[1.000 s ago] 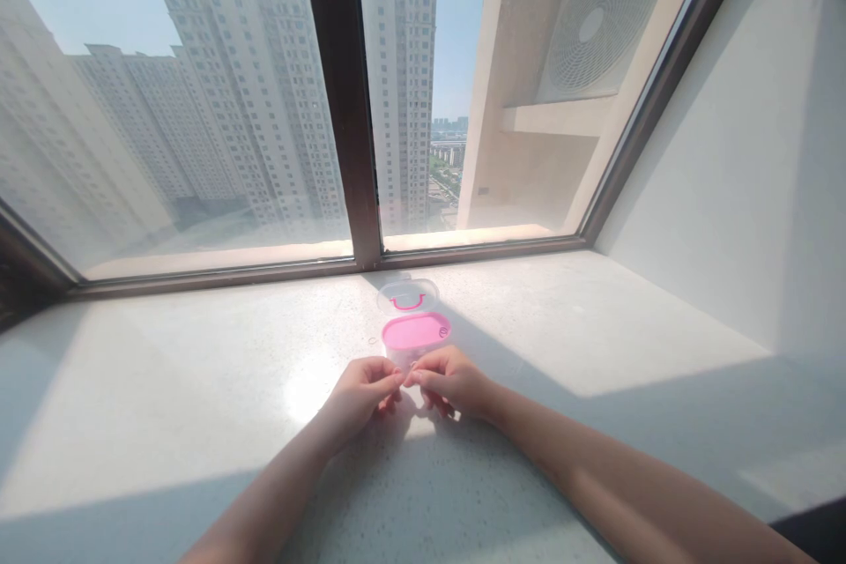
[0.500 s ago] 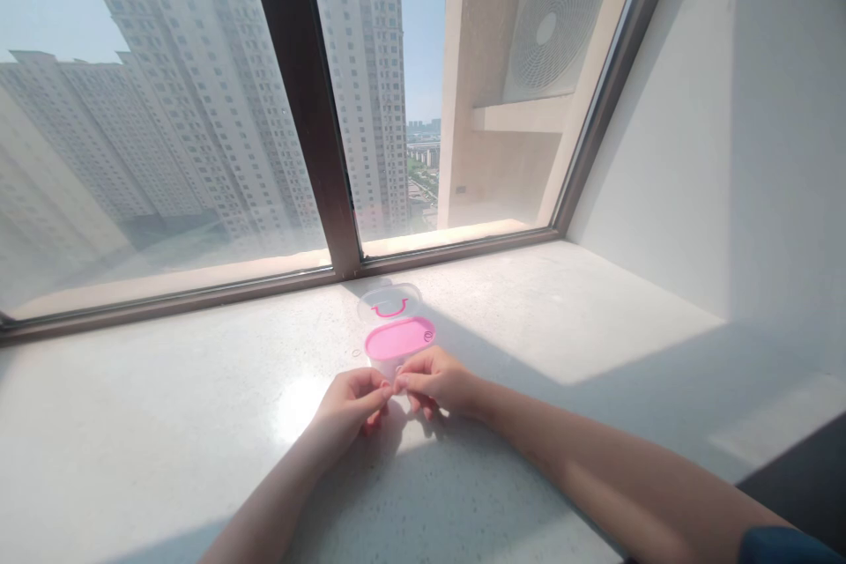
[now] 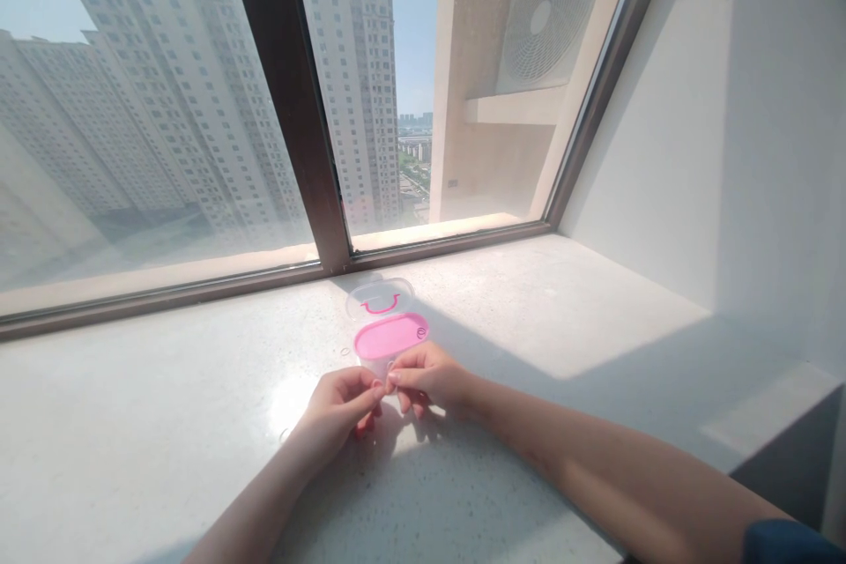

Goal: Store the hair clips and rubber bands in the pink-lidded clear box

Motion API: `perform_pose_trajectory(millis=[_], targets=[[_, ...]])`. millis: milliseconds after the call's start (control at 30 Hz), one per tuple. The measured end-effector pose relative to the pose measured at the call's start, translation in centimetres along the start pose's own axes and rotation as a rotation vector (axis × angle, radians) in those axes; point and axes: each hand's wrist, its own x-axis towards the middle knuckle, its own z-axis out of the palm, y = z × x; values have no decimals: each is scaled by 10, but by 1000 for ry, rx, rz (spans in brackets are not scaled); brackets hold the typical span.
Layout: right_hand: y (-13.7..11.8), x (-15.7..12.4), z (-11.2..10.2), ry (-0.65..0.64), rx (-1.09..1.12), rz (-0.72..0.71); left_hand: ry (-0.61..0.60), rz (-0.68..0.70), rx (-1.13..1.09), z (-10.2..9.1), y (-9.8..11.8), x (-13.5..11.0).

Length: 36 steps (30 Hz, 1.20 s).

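Observation:
My left hand [image 3: 347, 405] and my right hand [image 3: 429, 377] meet fingertip to fingertip just above the sill, both pinched closed. Something very small seems to be between the fingers, with a pale loop showing at the right fingertips, but it is too small to name. Right behind the hands stands an oval container with a pink top surface [image 3: 389, 337] and pale sides, partly covered by my fingers. A small dark ring [image 3: 421, 333] lies at the right end of the pink surface. Behind it is a clear oval lid [image 3: 357, 300] with a pink curved handle [image 3: 380, 308].
The white speckled sill [image 3: 165, 423] stretches out under both arms, partly in bright sun. A thin pale ring [image 3: 345, 352] lies left of the container. Behind stands a window with a dark frame [image 3: 291, 97]; a white wall [image 3: 648, 141] bounds the right side.
The view has shifted slightly, so everything sits a little further left. Both hands keep their pinch near the container, with hardly any other change.

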Motion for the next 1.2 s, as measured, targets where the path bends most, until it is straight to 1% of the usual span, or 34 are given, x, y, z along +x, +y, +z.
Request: perform_pose_trajectory(millis=[133, 267, 400, 533, 633, 767, 833, 1033, 1200], targets=[[1, 0, -2, -21, 49, 25, 28, 31, 7, 0, -4, -2], [1, -2, -4, -38, 57, 34, 69, 26, -15, 1, -6, -3], [0, -3, -4, -45, 1, 43, 120, 18, -44, 4, -3, -4], [-1, -4, -3, -69, -72, 70, 133, 8, -57, 6, -1, -5], [-2, -4, -5, -99, -95, 96, 110, 12, -60, 6, 1, -6], [-4, -4, -11, -205, -152, 106, 46, 4, -54, 3, -1, -6], [-5, -4, -15, -233, -173, 109, 20, 9, -47, 2, -2, -7], [-7, -4, -17, -254, -177, 96, -19, 15, -93, 1, -2, -6], [-7, -5, -17, -249, -193, 103, -36, 31, -70, 0, -3, -5]])
